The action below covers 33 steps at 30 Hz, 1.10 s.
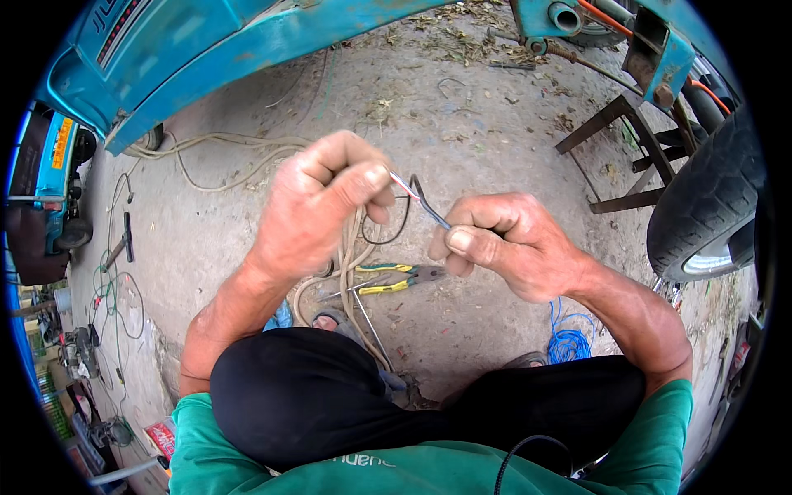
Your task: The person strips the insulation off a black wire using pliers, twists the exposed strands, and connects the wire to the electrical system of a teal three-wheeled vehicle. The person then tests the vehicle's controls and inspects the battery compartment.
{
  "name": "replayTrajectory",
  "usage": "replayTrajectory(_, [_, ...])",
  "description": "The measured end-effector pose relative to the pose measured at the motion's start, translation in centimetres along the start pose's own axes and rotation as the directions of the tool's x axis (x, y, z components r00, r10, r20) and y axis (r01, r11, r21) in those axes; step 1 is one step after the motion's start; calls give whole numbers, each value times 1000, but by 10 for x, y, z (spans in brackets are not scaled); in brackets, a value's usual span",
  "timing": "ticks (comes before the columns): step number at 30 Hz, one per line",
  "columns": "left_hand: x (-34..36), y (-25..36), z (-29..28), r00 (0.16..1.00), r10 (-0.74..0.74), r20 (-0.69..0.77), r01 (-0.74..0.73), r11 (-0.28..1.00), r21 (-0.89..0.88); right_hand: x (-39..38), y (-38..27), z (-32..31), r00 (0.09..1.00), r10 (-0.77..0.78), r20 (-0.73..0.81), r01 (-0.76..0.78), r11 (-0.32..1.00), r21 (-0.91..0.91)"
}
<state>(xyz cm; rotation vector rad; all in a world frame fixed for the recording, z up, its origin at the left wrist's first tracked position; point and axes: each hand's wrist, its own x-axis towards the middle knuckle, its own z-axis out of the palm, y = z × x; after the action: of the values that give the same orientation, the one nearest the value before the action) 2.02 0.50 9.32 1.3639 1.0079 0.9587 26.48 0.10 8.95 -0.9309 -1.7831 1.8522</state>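
Between my two hands runs a short stretch of electrical cable (429, 213), dark on the right, with thin red and white wires showing toward the left. My left hand (326, 194) pinches the wire end between thumb and bent fingers. The darker part of the cable is gripped by my right hand (516, 245), thumb on top. A black loop of cable (404, 221) hangs below the stretch. On the ground beneath lie pliers (392, 279) with yellow and green handles, beside a beige rope (346, 272).
A blue vehicle frame (272, 45) arches overhead. At the right are a large tyre (701, 194) and a rusty metal stand (627, 148). A coil of blue wire (569, 342) lies by my right knee. A hammer (122, 243) and tangled green wires (111, 301) lie at left.
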Motion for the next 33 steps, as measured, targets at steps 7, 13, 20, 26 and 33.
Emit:
replayTrajectory(7, [2,-7,-10,998,7,-69,-14,995,-98,-4,9,0,1000,19,7,-19,992,122])
replayTrajectory(13, [5,-3,-14,994,29,-105,-39,995,-90,-6,9,-6,999,13,30,-15,995,94])
replayTrajectory(20, [3,-1,-10,993,32,118,-35,999,18,0,21,-20,994,5,-111,0,999,40])
replayTrajectory(26, [4,1,-2,978,-68,197,49,994,99,8,17,-5,954,-256,-154,217,949,-230])
replayTrajectory(33, [6,-5,2,973,-85,215,42,980,195,6,16,2,998,-60,17,59,997,58])
